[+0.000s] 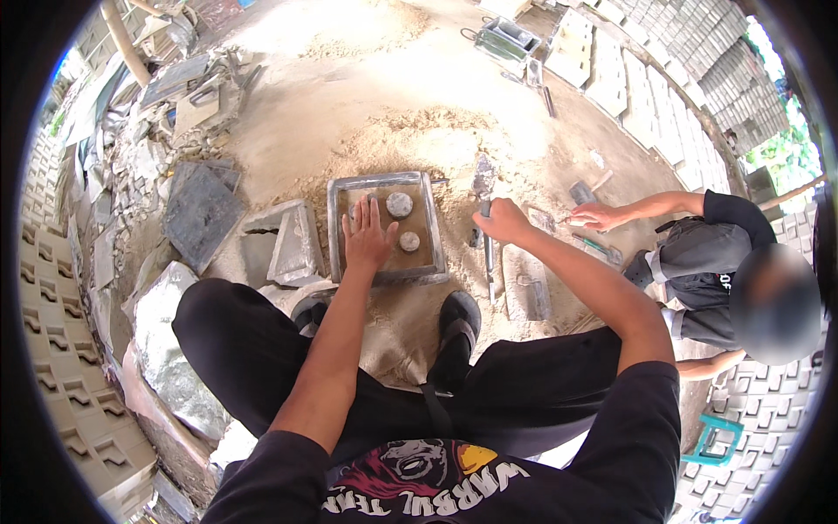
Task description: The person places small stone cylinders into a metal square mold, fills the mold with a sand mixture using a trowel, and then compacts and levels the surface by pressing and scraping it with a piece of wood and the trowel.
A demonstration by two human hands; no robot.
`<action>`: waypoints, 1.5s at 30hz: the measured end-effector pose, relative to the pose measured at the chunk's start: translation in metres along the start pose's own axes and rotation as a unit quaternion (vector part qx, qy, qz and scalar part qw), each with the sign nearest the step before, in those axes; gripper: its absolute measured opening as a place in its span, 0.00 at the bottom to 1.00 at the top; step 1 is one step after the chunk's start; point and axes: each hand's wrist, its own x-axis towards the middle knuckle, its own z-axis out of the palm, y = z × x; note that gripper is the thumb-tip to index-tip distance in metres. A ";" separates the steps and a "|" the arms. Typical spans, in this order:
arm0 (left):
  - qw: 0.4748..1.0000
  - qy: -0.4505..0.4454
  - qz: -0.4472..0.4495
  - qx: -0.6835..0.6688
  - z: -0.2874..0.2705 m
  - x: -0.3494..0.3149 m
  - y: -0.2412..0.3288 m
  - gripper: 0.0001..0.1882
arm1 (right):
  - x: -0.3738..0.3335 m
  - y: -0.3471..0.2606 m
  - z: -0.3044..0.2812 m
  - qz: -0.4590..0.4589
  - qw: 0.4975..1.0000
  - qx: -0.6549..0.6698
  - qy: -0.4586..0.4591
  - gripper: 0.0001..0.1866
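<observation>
My left hand (367, 238) lies with its fingers spread over the left side of a square grey mould frame (436, 225), on or just above its sandy, brown inside. Two round grey discs, a larger one (399, 205) and a smaller one (409, 242), sit in the frame beside my fingers. To the right of the frame, my right hand (506, 221) is closed around a trowel (484, 177), its dusty blade pointing away from me. A thin metal bar (491, 278) shows below that hand; whether it belongs to the trowel I cannot tell.
A co-worker (711, 262) crouches at the right, one hand near a small tool. A long grey block (527, 284) lies below my right hand. Left of the frame are an angular mould piece (297, 244), dark slabs (201, 214) and rubble. Loose sand (419, 131) spreads beyond; stacked blocks (733, 79) stand far right.
</observation>
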 end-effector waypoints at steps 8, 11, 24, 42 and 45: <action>0.998 0.057 0.023 0.012 -0.003 -0.002 -0.002 0.40 | 0.062 -0.008 0.050 0.115 0.991 -0.066 0.010 0.23; 0.997 0.067 0.031 0.011 0.000 0.001 0.004 0.39 | 0.079 0.001 0.083 0.166 0.983 -0.070 -0.032 0.24; 0.997 0.067 0.028 0.014 0.004 0.001 0.010 0.38 | 0.051 0.066 0.174 0.319 0.889 0.056 0.325 0.32; 0.998 0.060 0.025 0.008 0.000 0.002 0.018 0.38 | 0.058 0.067 0.189 0.217 0.915 0.314 0.134 0.29; 0.997 0.080 0.013 0.020 -0.001 0.001 0.001 0.37 | 0.056 0.033 0.184 0.172 0.941 0.265 0.122 0.29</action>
